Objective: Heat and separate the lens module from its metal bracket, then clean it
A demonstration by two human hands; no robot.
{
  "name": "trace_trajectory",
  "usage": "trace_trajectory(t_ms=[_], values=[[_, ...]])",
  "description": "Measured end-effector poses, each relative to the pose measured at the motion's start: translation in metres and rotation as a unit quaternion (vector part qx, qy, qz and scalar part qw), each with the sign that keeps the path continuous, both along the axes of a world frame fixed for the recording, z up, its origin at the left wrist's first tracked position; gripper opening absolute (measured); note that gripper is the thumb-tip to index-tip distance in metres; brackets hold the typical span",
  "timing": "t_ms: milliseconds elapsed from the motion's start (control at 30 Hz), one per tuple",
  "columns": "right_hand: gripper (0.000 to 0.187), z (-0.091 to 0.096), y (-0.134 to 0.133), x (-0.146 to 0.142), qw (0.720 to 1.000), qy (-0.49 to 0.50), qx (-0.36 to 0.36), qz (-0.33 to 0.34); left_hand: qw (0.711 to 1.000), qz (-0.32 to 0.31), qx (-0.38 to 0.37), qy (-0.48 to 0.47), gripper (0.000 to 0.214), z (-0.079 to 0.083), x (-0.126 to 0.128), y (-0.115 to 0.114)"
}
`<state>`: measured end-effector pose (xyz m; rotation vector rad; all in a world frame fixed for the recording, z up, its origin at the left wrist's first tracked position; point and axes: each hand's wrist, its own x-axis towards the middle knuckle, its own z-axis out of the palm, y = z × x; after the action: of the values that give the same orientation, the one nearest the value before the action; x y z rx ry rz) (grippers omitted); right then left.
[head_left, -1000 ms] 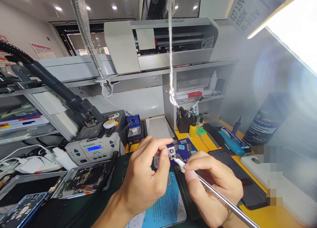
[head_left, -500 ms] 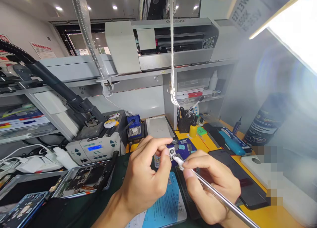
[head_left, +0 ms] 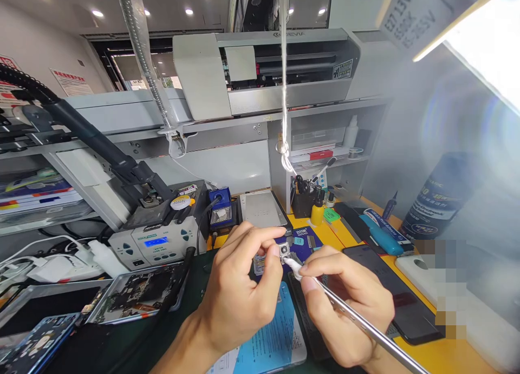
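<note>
My left hand (head_left: pixel 244 282) pinches a small phone camera module (head_left: pixel 284 250) between thumb and fingertips, its lens side showing. In my right hand (head_left: pixel 345 303) is a long metal rod-like tool (head_left: pixel 365 333) with holes along it; a white cloth or tissue (head_left: pixel 294 267) covers its tip. That wrapped tip touches, or nearly touches, the lower edge of the module. Both hands are closed and hover over a blue and white box or packet (head_left: pixel 272 330). The far fingers of my left hand are partly hidden.
A dark phone (head_left: pixel 394 293) lies right of my hands. On the left stand a rework station (head_left: pixel 152 247) and opened devices (head_left: pixel 138 287). Behind are a yellow bottle (head_left: pixel 317 212) and a black tool holder (head_left: pixel 303 203). A cord (head_left: pixel 283 92) hangs ahead; a spray can (head_left: pixel 436 195) stands right.
The camera module and my left fingertips have shifted very slightly to the right. The wrapped tip stays at the module's lower edge, and both grips are unchanged.
</note>
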<state>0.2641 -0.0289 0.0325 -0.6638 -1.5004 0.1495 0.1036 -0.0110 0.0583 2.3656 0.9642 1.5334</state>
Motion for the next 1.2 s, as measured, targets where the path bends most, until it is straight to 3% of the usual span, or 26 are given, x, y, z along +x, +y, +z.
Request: trace_trajectory(t_ms=[1200], values=[[0.024,-0.0015,-0.002,0.0018,1.0,-0.008,-0.025,0.013,1.0,0.005,0.004,0.005,0.029,-0.0001,0.001,0.0003]])
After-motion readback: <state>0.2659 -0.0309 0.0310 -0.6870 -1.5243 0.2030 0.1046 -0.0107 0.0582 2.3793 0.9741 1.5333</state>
